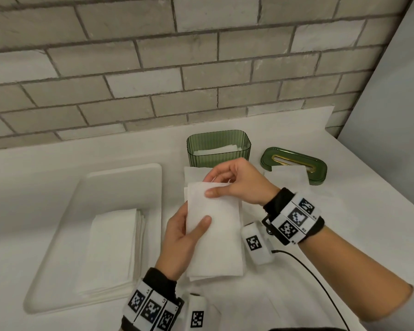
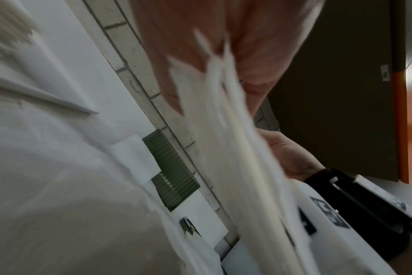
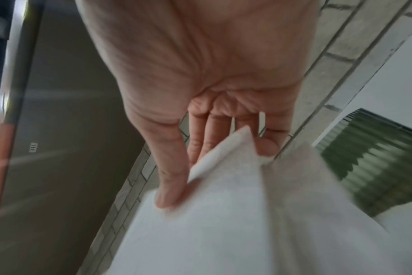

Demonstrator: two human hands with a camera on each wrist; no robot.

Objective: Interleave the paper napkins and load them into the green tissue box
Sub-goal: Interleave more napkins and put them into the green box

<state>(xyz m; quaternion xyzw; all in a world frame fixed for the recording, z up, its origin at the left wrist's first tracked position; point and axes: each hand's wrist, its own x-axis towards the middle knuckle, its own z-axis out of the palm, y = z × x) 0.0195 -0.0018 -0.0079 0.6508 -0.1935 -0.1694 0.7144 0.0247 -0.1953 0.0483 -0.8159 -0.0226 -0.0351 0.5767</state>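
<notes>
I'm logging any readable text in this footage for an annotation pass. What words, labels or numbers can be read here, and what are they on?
No brand or word reads anywhere.
Small white label on the dark cabinet panel: digits, too blurred to read; the same in the right wrist view.
Wrist bands: black-and-white square marker codes, with tiny print beside them too small to read.
Green tissue box, its lid and the napkins: no text.
</notes>
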